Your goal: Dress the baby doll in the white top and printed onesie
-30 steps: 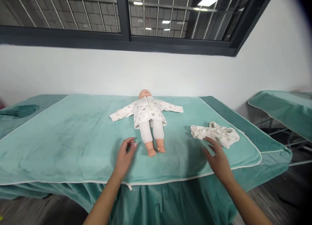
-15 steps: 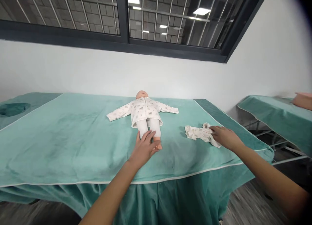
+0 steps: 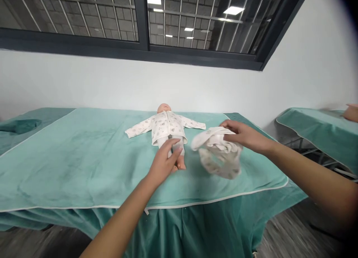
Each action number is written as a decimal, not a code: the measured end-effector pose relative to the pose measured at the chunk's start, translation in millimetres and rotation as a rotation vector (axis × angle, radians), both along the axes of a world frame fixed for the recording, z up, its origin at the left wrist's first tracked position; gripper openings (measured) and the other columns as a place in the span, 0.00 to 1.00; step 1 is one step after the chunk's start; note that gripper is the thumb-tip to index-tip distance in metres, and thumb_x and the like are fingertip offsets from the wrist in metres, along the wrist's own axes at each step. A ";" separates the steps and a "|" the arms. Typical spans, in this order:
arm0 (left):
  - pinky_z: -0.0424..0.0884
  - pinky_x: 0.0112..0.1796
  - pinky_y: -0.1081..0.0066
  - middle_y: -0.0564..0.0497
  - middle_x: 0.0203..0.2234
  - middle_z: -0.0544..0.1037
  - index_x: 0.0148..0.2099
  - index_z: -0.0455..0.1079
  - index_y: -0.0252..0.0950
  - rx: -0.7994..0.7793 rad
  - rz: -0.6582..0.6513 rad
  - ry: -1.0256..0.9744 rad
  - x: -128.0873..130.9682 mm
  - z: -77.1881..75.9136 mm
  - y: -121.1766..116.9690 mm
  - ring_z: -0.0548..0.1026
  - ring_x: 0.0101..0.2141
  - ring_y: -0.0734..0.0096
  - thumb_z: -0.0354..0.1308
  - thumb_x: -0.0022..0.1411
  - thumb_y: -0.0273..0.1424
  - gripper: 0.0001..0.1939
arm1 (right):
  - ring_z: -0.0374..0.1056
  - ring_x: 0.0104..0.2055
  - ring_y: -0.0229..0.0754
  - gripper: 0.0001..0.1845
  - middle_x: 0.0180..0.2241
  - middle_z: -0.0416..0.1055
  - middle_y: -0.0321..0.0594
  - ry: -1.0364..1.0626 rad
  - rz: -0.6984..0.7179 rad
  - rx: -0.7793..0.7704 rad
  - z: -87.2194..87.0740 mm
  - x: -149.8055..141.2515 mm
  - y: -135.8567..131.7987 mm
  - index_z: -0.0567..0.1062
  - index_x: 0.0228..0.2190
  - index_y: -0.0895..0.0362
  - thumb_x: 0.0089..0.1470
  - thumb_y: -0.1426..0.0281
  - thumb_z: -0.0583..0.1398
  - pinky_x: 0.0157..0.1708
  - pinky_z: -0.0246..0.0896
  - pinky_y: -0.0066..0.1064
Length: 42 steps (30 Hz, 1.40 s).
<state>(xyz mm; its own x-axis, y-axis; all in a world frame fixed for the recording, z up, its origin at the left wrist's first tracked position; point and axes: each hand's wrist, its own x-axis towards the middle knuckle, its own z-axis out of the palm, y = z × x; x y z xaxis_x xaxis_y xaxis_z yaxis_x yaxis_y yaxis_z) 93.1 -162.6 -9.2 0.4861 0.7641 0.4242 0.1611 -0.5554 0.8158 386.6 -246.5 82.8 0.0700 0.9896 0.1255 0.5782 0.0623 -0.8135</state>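
I am clenching my right hand around the bunched white garment, holding it lifted above the bench near its right edge, while my left hand is resting open-fingered on the doll at its legs. Hanging loose, the garment risks slipping, or its folds snagging the doll's feet.

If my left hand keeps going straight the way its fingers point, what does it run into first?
The left hand points away from you and up the table, and its fingertips already seem to rest on the doll's white-trousered legs. Going on, it would likely press along those legs toward the printed jacket hem, though depth is hard to judge.
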 end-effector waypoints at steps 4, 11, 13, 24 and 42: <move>0.65 0.56 0.66 0.48 0.58 0.72 0.59 0.69 0.41 -0.093 -0.127 -0.113 0.5 76.5 -12.7 0.70 0.58 0.61 0.54 0.67 0.45 0.22 | 0.67 0.35 0.40 0.14 0.35 0.72 0.37 0.085 0.338 0.034 47.2 -69.0 9.2 0.73 0.38 0.56 0.46 0.72 0.62 0.33 0.60 0.29; 0.69 0.34 0.72 0.48 0.38 0.79 0.47 0.73 0.35 -0.363 -0.251 -0.160 -32.4 121.6 -12.1 0.75 0.34 0.69 0.61 0.61 0.49 0.23 | 0.64 0.32 0.36 0.12 0.34 0.70 0.34 -0.002 0.519 0.190 87.8 -122.4 31.2 0.73 0.38 0.56 0.48 0.76 0.61 0.29 0.58 0.26; 0.68 0.31 0.74 0.50 0.33 0.78 0.43 0.72 0.34 -0.450 -0.326 -0.219 -44.9 121.0 -10.7 0.74 0.31 0.72 0.64 0.59 0.47 0.21 | 0.65 0.34 0.37 0.10 0.36 0.71 0.36 -0.026 0.535 0.177 93.1 -127.8 33.8 0.74 0.38 0.56 0.50 0.74 0.62 0.30 0.59 0.26; 0.67 0.24 0.74 0.51 0.21 0.73 0.28 0.71 0.33 -0.450 -0.413 -0.090 -104.6 139.8 -9.7 0.71 0.23 0.73 0.63 0.57 0.50 0.23 | 0.61 0.26 0.33 0.20 0.25 0.68 0.34 0.088 0.624 0.057 89.8 -133.5 33.3 0.75 0.28 0.57 0.53 0.52 0.66 0.26 0.55 0.27; 0.72 0.33 0.71 0.49 0.36 0.81 0.41 0.75 0.36 -0.258 -0.289 0.153 -86.5 151.6 -25.9 0.78 0.36 0.62 0.70 0.53 0.38 0.16 | 0.61 0.27 0.33 0.19 0.26 0.66 0.32 0.215 0.624 0.249 78.1 -161.1 26.6 0.72 0.29 0.57 0.52 0.54 0.67 0.25 0.55 0.25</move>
<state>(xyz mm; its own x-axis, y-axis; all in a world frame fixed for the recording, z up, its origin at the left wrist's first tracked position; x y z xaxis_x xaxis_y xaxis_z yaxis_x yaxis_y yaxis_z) 6.6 -188.4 142.4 0.7387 0.6588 0.1428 0.1591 -0.3762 0.9128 225.5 -219.9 160.9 -0.4530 0.7965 0.4005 0.2016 0.5291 -0.8242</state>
